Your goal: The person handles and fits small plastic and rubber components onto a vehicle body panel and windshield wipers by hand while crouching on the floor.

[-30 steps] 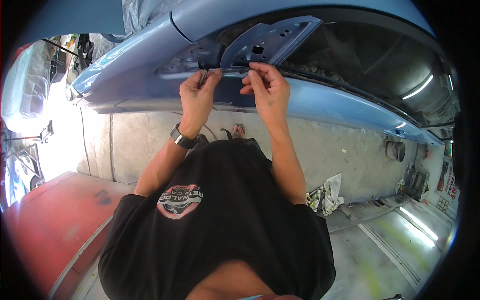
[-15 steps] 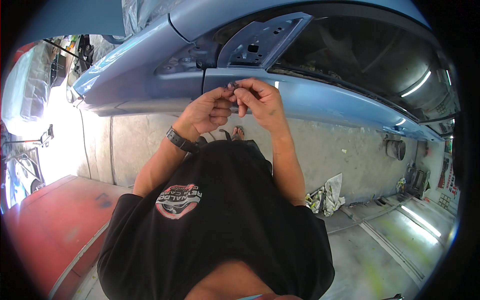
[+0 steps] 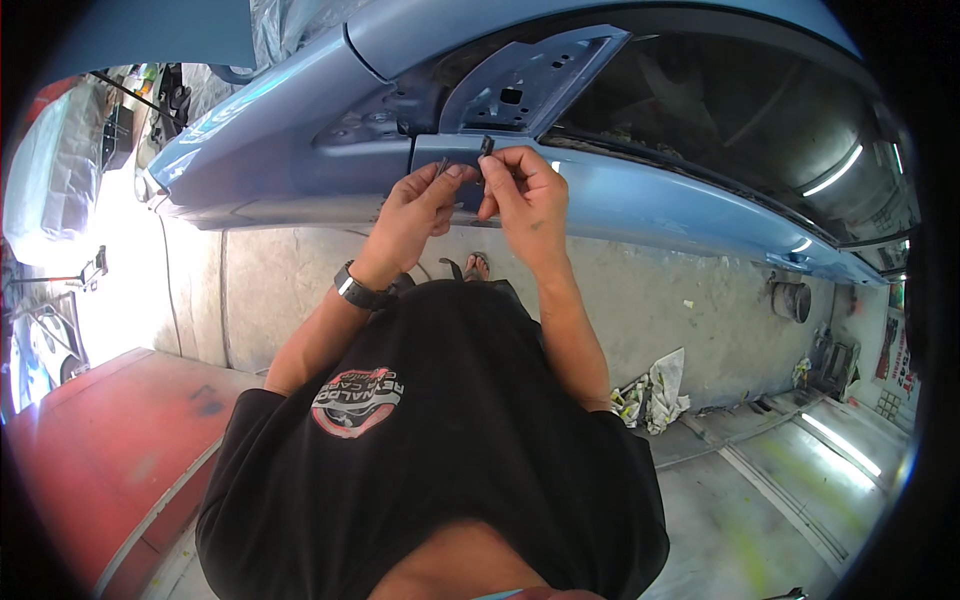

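Note:
My left hand pinches a small thin piece, too small to identify, between thumb and fingers. Just right of it, my right hand holds a small black piece upright in a pinch, its other fingers curled. Both hands are in front of a light blue car's door. Just beyond them is a triangular metal panel with several holes, at the front corner of the dark window. A recessed bare mounting area lies to its left in the blue bodywork.
A red panel lies at lower left. Crumpled paper and a dark bucket sit on the concrete floor at right. Grey panels fill the lower right. Plastic-wrapped items stand at far left.
My hands drew back from the door's seam and met around a small dark item, then moved slightly up and apart, with the black piece now raised in my right hand.

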`<control>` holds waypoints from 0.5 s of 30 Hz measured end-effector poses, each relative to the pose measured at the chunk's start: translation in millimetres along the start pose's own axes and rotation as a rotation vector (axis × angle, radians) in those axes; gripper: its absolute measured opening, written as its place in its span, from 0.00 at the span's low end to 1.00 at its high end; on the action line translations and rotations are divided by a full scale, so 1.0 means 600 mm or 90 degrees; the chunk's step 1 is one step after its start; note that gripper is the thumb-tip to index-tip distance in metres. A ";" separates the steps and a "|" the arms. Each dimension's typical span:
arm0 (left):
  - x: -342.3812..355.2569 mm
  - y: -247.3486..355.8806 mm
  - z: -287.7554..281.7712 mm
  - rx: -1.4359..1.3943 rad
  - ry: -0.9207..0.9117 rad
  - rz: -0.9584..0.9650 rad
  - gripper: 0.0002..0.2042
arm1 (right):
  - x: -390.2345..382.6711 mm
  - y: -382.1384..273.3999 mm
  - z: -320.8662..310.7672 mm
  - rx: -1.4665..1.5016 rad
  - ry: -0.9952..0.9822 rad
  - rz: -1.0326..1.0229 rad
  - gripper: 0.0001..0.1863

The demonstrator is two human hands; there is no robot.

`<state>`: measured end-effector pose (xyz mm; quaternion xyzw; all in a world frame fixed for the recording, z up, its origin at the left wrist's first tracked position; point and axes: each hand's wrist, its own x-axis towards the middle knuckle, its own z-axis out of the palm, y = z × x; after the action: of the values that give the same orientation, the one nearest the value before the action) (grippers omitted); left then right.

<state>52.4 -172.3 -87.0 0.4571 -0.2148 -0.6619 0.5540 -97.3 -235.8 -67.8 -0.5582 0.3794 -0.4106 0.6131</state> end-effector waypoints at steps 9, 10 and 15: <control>-0.003 0.015 -0.012 -0.199 -0.108 -0.103 0.19 | 0.001 0.017 -0.002 0.117 0.031 0.038 0.07; -0.004 0.017 -0.012 -0.200 -0.119 -0.100 0.19 | 0.000 0.017 -0.005 0.124 0.027 0.031 0.07; -0.002 0.022 -0.014 -0.201 -0.148 -0.082 0.18 | -0.007 0.009 -0.016 0.191 0.014 0.042 0.06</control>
<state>66.8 -173.1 -80.1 0.2977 -0.1413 -0.7696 0.5470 -107.3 -235.1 -74.0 -0.4431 0.3385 -0.4485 0.6985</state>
